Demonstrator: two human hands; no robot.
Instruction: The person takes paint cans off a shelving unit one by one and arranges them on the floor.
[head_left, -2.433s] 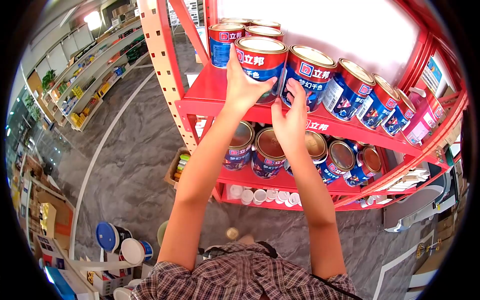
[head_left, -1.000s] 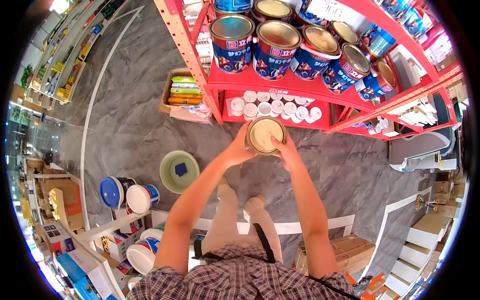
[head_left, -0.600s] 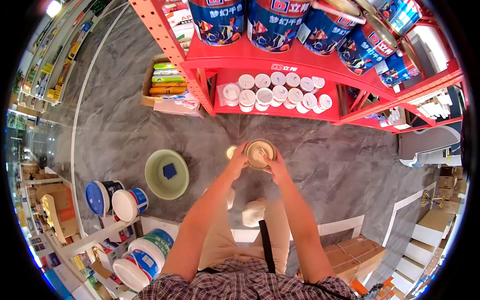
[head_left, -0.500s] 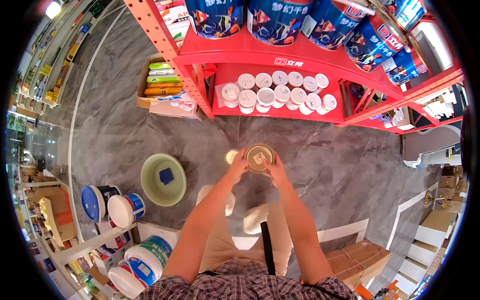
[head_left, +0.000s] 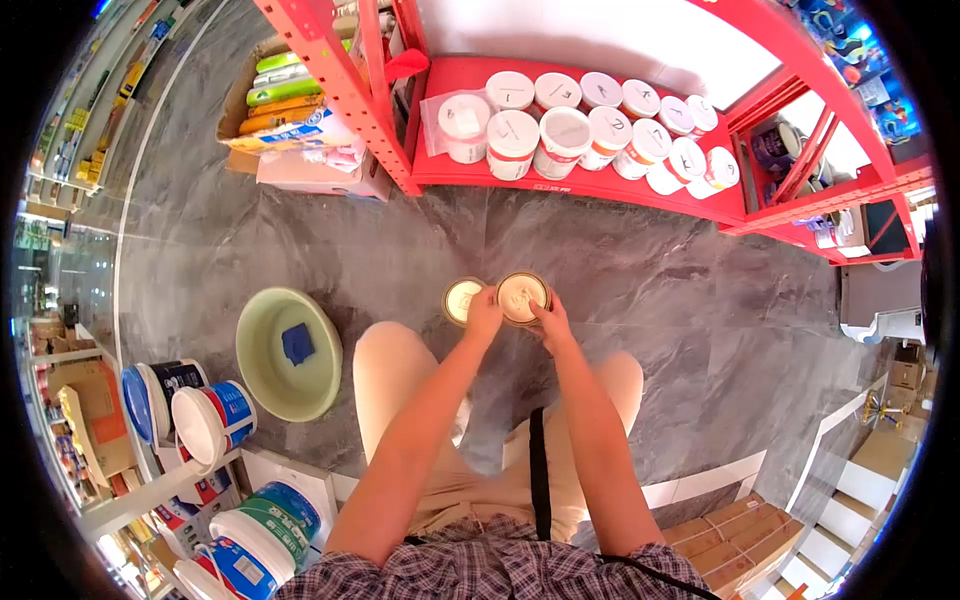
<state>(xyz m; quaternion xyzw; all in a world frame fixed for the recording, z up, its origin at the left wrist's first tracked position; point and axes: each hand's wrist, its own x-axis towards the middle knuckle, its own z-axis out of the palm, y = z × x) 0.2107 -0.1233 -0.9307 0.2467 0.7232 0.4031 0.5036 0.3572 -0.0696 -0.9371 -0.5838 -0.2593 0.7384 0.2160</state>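
Low over the grey floor, a round paint can [head_left: 520, 297] with a gold-rimmed lid sits between my two hands. My left hand [head_left: 485, 314] closes on its left side, fingers partly hidden by the rim. On its right side my right hand [head_left: 552, 326] grips, with the thumb lying over the lid. Just left of it a similar round can [head_left: 461, 301] with a pale top stands on the floor, close to my left hand. Whether the held can touches the floor is hard to tell.
A red shelf [head_left: 440, 172] ahead carries several white-lidded tubs [head_left: 513, 140]. To my left are a pale green basin [head_left: 262, 375] with a blue cloth [head_left: 297, 344] in it and paint buckets [head_left: 200, 425]. A cardboard box [head_left: 735, 535] lies behind on the right.
I have gone from standing bent to a squat, knees now apart. Both hands have lowered the paint can toward the floor, beside the other can. The upper shelf has mostly left the view.
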